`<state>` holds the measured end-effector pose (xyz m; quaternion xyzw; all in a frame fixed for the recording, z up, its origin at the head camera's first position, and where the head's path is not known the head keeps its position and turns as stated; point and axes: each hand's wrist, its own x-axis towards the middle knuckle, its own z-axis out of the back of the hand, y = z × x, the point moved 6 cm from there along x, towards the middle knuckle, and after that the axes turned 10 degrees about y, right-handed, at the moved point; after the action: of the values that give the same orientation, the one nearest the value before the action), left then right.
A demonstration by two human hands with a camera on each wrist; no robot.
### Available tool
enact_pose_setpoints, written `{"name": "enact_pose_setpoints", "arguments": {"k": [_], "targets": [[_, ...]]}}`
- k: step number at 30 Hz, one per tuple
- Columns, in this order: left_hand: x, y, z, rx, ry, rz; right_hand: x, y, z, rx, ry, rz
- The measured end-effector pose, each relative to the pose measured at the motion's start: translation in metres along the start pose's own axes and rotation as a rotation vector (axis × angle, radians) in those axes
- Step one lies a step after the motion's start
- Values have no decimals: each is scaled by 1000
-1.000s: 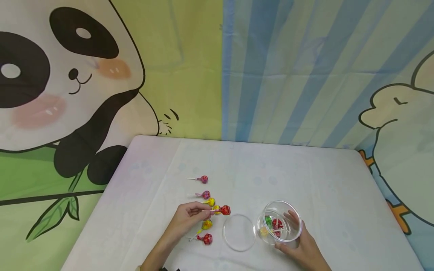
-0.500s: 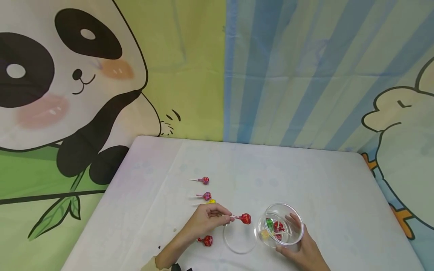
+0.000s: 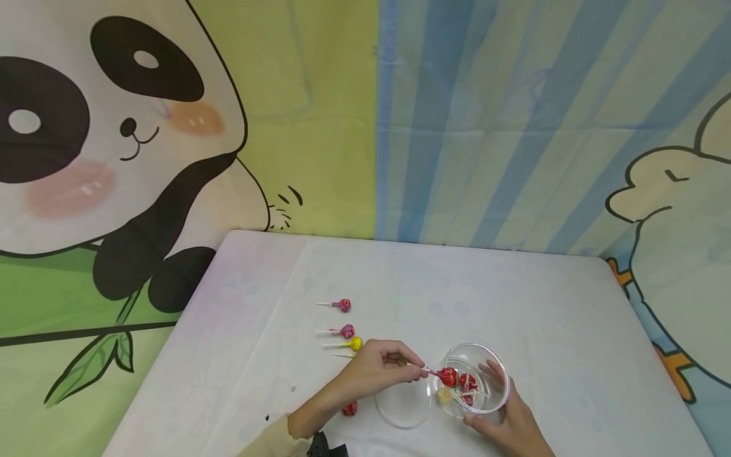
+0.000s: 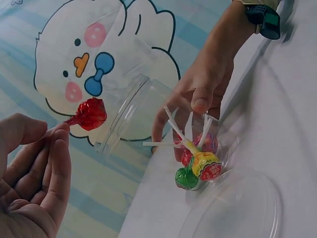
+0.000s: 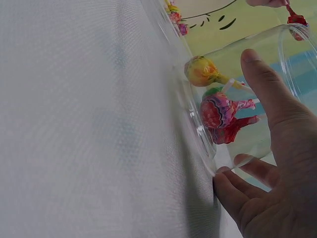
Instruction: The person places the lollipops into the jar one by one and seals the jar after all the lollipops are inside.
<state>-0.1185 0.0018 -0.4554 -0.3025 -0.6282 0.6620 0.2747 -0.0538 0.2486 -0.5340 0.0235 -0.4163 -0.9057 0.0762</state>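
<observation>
My left hand [image 3: 379,368] pinches a red-wrapped lollipop [image 3: 448,377] by its stick, its round head at the mouth of a clear jar [image 3: 495,401]. In the left wrist view, the lollipop's head stands just outside the jar's rim. My right hand [image 3: 511,416] grips the jar from the right side, thumb and fingers spread round its wall. The jar is tilted to the left. Inside it lie several lollipops, among them a yellow lollipop [image 4: 207,166], a green lollipop [image 4: 186,178] and a pink-red lollipop [image 5: 218,110].
A clear round lid [image 3: 404,424] lies flat left of the jar. Further left on the white table [image 3: 514,292] lie a pink-red lollipop [image 3: 344,305], a purple-red lollipop [image 3: 346,331], a yellow lollipop [image 3: 355,344] and a red lollipop [image 3: 350,409], the last partly behind my left arm.
My left hand has carried the red lollipop rightward, from above the lollipops on the table across the lid to the jar's mouth. The right hand and jar have stayed nearly still.
</observation>
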Motion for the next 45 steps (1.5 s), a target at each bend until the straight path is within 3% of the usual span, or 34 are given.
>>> {"name": "enact_pose_setpoints", "arguments": {"k": [5,14,23,36,45], "targets": [[8,-3,-7,27,25,-6,1,5,0,8,-6,40],[12,-4,-11,91,49,-16,1,6,-1,-30,17,-29],[13,-5,-8,78,41,-29,0,9,3,17,-27,122],[-9,18,20,7,-52,59,1,5,4,-6,-24,109],[-28,29,44,92,-145,62,1,3,4,-36,-7,55]]}}
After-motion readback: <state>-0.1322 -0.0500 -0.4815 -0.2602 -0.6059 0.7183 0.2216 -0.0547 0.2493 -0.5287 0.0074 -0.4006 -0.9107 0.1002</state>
